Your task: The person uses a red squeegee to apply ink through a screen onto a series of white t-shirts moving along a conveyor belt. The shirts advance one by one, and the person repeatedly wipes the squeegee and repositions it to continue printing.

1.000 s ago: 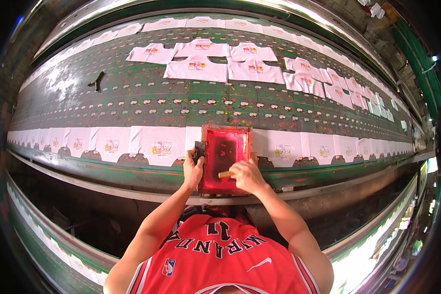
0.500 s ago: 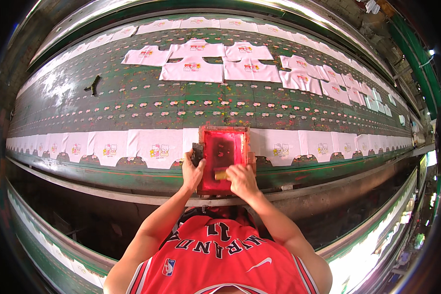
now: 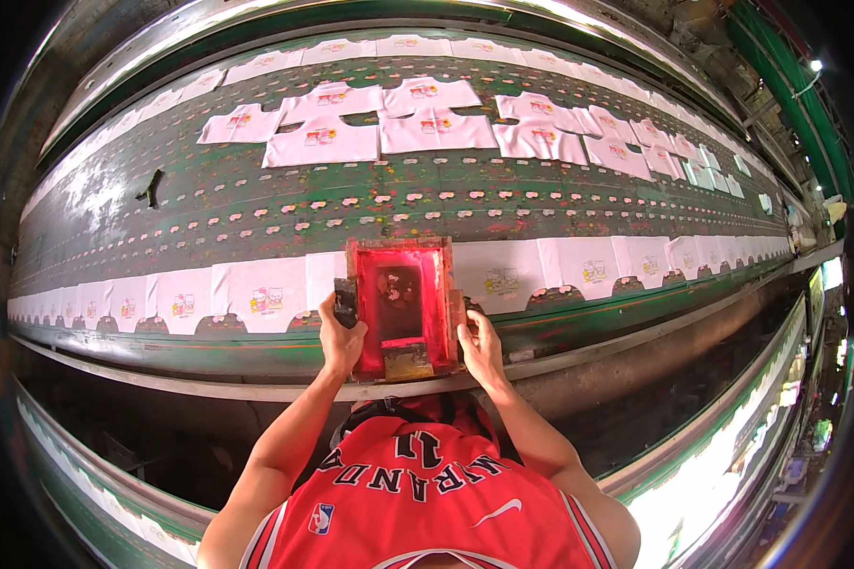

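Observation:
A screen-printing frame (image 3: 355, 258) with red ink around its mesh stands over the near row of white cloth pieces. My left hand (image 3: 342, 339) is closed around a dark block (image 3: 345, 302) on the frame's left side. On the opposite side, my right hand (image 3: 482, 349) grips the frame's right edge with thumb and curled fingers. A squeegee (image 3: 408, 362) with a yellowish-brown handle rests inside the frame at its near end, with neither hand on it. The cloth under the frame is mostly hidden. Left of it lies a white cloth piece (image 3: 266, 275) with a printed cartoon pair.
The long dark green table (image 3: 256, 185) carries several more printed cloth pieces (image 3: 323, 142) towards the middle and a far row (image 3: 342, 52). A small dark forked object (image 3: 149, 188) lies at left. A pale rail (image 3: 209, 387) runs along the near edge. Another table (image 3: 693, 503) stands behind me.
My right hand has let go of the squeegee, which now lies at the frame's near end, and has moved to the frame's right edge. The whole view has shifted slightly.

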Demonstrator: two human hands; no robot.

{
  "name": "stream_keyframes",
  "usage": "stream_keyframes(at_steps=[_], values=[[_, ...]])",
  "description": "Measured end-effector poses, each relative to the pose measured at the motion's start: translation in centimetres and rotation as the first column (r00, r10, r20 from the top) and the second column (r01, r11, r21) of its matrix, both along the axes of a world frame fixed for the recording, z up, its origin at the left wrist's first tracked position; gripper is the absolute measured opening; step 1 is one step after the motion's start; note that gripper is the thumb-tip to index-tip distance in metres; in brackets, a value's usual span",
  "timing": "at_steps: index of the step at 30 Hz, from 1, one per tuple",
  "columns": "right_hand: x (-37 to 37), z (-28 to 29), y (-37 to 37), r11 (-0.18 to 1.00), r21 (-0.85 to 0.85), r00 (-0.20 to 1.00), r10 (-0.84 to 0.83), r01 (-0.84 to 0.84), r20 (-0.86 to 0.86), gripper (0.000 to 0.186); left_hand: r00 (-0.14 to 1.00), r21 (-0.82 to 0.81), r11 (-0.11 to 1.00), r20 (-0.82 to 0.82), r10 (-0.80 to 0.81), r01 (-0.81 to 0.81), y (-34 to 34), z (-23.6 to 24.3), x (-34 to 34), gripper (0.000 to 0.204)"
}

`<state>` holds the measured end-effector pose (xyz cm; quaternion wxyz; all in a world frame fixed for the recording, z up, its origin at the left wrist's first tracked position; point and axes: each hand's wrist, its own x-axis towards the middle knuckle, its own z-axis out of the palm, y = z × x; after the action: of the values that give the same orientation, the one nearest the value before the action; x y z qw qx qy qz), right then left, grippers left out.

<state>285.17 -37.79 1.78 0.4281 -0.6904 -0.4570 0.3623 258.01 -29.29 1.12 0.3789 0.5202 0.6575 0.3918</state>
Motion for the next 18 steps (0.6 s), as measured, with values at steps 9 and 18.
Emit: stream_keyframes(at_steps=[9,18], values=[[15.1,-0.3,-1.3,0.993,0.098,0.992,-0.074,0.065,0.097,0.042,0.987,0.034,0.998,0.152,-0.051,0.046,-0.7,-2.7,15.3,0.077],[23.7,-2.4,-2.4,0.999,-0.032,0.998,-0.019,0.020,0.056,0.046,0.998,-0.061,0.997,0.043,-0.047,0.050,-1.8,-1.9,23.1,0.082]])
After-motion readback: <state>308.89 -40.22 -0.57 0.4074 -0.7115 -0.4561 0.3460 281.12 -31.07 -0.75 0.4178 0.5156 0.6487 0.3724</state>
